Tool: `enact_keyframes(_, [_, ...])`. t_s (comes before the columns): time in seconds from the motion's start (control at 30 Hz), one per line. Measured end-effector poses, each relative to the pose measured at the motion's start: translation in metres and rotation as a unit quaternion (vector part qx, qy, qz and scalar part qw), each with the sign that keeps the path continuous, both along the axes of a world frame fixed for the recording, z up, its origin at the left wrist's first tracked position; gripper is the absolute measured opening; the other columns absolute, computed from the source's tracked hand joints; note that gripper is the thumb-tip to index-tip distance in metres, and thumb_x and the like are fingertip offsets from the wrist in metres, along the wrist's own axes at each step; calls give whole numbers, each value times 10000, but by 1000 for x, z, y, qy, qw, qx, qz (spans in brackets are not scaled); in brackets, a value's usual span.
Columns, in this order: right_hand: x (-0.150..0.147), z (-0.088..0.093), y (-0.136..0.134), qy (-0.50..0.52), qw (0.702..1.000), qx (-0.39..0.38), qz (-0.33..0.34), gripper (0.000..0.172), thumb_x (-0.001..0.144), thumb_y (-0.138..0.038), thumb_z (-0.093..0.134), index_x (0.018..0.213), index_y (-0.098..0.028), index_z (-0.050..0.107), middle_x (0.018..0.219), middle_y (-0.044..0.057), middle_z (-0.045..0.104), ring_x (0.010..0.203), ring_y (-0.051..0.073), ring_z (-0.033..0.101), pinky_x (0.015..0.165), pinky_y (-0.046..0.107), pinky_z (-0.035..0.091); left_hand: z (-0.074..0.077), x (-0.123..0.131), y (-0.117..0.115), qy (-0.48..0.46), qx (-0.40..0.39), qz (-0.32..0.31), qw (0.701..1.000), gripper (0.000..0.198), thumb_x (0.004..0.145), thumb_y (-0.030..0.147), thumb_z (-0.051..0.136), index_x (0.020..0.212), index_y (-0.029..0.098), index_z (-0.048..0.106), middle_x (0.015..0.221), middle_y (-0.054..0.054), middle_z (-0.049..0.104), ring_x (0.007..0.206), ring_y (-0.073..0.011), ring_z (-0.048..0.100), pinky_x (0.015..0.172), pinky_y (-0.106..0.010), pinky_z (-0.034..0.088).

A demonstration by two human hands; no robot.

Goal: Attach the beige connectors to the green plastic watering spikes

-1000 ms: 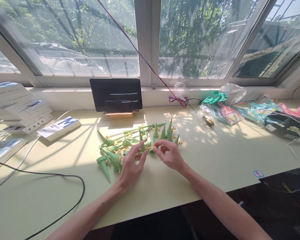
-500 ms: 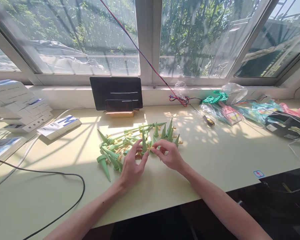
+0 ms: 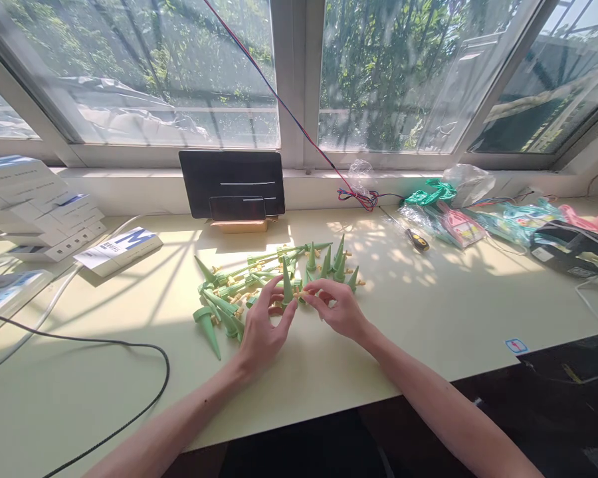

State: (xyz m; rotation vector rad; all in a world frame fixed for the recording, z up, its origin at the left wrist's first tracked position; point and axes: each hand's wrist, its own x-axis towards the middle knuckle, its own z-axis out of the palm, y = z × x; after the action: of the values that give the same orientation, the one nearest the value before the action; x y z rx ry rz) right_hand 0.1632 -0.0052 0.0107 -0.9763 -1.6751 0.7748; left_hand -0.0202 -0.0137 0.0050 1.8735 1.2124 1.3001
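My left hand [image 3: 266,326] grips a green cone-shaped piece [image 3: 287,282] that stands point up between its thumb and fingers. At the right side of that piece is a small tan part [image 3: 298,292], pinched by the thumb and forefinger of my right hand [image 3: 336,307]. Behind and left of my hands lies a pile of green pieces [image 3: 226,304] with tan parts. Several more green cones [image 3: 337,255] stand point up just beyond my right hand. One green cone [image 3: 208,335] lies point toward me at the pile's left.
A black tablet [image 3: 232,184] leans on a stand by the window. White boxes [image 3: 34,206] are stacked at the left, near a dark cable [image 3: 144,346]. A screwdriver [image 3: 416,240], plastic bags [image 3: 458,227] and a black device [image 3: 571,249] lie at the right.
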Motion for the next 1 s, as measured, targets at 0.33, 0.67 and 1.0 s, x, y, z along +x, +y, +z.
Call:
enact_keyframes(0.33, [0,0,0,-2,1000,-13,4,258,912,-447,619,954,-198,670,742,17,655,455,87,487,448,240,437,-2,0,0,-6,2,-1,1000,485,913,346,610,1367,260,463,980,-51,625,899,-199,682,675,-331,644])
enact_keyframes(0.67, [1,-2,1,-25,999,-18,12,289,963,-430,544,808,-198,618,531,-40,528,448,100,465,485,238,390,-2,0,-1,6,8,-4,1000,483,914,332,618,1366,270,460,986,-47,622,896,-184,667,694,-331,645])
enact_keyframes(1.0, [2,0,-1,-39,999,-14,22,207,919,-369,614,1000,-179,621,542,-56,529,446,96,450,487,233,369,-2,0,0,10,17,7,1000,463,911,321,619,1346,254,475,976,-46,621,890,-176,661,684,-314,643])
